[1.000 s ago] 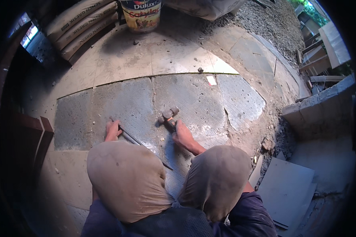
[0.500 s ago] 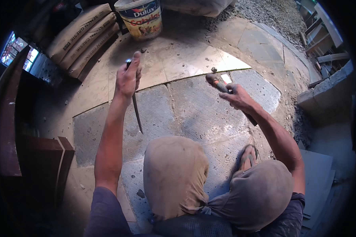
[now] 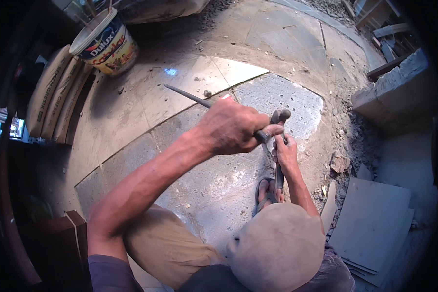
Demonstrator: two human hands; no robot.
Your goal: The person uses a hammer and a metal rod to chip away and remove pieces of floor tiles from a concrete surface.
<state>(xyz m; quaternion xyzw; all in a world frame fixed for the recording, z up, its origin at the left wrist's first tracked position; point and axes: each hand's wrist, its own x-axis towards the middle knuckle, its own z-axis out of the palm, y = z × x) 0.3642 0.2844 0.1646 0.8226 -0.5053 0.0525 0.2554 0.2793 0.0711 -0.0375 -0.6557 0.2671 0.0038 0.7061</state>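
My left hand [image 3: 233, 127] is closed around a long dark metal chisel [image 3: 189, 95], held nearly level over the grey floor slabs [image 3: 272, 100]. Its narrow end points to the far left, and its other end comes out of my fist on the right. Right beside it, my right hand [image 3: 286, 155] grips a hammer [image 3: 280, 117] upright, its head up near my left thumb and its handle hanging down above my sandalled foot [image 3: 266, 192]. The hands are so close that I cannot tell whether hammer and chisel touch.
A paint bucket [image 3: 113, 48] with sticks in it stands at the far left beside stacked paper sacks [image 3: 51, 95]. Pale dusty tiles [image 3: 124, 114] border the pitted slabs. On the right are a low block wall [image 3: 392, 95], rubble [image 3: 339, 162] and flat sheets [image 3: 370, 219].
My left hand has swung right across the slabs, turning the chisel from pointing down to pointing far left. The hammer has turned upright and come next to it. My view has shifted right.
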